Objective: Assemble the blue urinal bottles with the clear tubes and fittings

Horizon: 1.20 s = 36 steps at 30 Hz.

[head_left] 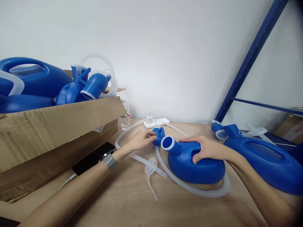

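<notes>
A blue plastic jug with a white-rimmed spout lies on the wooden table. My right hand rests on top of it, fingers curled over its body. My left hand pinches a small blue fitting just left of the spout. A translucent white hose loops around the jug and runs back toward the wall. A white funnel-shaped end piece with a strap lies on the table in front of my left hand.
A large cardboard box at the left holds several blue jugs and hoses. A dark phone lies by it. A water bottle and white power strip sit by the wall. Another blue jug lies right, under blue shelving.
</notes>
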Available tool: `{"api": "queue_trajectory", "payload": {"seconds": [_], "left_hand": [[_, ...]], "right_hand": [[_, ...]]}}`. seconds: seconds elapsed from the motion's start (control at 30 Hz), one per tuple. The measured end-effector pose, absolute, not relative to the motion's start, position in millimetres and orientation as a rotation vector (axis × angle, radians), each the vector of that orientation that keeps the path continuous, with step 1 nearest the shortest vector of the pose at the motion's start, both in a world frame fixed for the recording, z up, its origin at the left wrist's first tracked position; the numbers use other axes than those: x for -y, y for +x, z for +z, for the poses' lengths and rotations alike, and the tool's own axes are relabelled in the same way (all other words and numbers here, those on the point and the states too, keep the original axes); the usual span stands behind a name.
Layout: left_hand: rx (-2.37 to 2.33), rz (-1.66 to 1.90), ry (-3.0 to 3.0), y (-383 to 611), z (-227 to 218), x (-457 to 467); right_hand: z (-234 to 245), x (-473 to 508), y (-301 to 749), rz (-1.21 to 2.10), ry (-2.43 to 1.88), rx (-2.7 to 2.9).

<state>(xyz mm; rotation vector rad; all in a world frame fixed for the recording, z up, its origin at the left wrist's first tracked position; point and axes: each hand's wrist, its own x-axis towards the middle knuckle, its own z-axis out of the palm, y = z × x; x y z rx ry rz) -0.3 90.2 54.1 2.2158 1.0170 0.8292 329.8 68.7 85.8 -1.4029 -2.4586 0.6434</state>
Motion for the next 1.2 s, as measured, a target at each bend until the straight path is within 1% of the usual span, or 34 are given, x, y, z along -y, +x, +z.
{"api": "queue_trajectory", "payload": {"seconds": [0.27,0.4,0.5,0.6,0.67,0.77,0.83,1.07,1.13,1.2], "left_hand": [[-1.298,0.584,2.335,37.7,22.7,-103.6],[-1.381,0.423,2.355,34.8,21.2,-98.3],[-1.414,0.366,2.372,20.7,35.1,-91.0],[-1.353,0.385,2.431,-0.2,60.9,-75.9],[-1.207,0.232,2.432,-14.5,79.4,-61.6],[-1.052,-0.174,2.364,-28.1,97.0,-38.6],[-1.055,-0.254,2.369,-28.9,97.7,-26.3],[-0.973,0.021,2.378,-18.1,71.8,-14.2],[-0.955,0.202,2.349,-20.6,72.1,-15.7],[-0.907,0.46,2.269,-22.7,77.5,-18.7]], "right_hand": [[90.6,-61.5,335.0,0.632,-1.508,2.394],[88.7,-60.2,337.3,0.615,-1.518,2.371],[86.3,-60.2,341.6,0.595,-1.51,2.349],[83.6,-59.8,345.2,0.543,-1.502,2.326],[81.5,-58.0,346.4,0.473,-1.481,2.318],[77.8,-52.7,346.7,0.375,-1.447,2.294],[75.3,-48.3,346.3,0.327,-1.463,2.255],[73.5,-39.4,345.6,0.277,-1.504,2.217],[73.8,-38.9,346.0,0.28,-1.493,2.218],[73.9,-38.5,346.4,0.281,-1.482,2.218]]}}
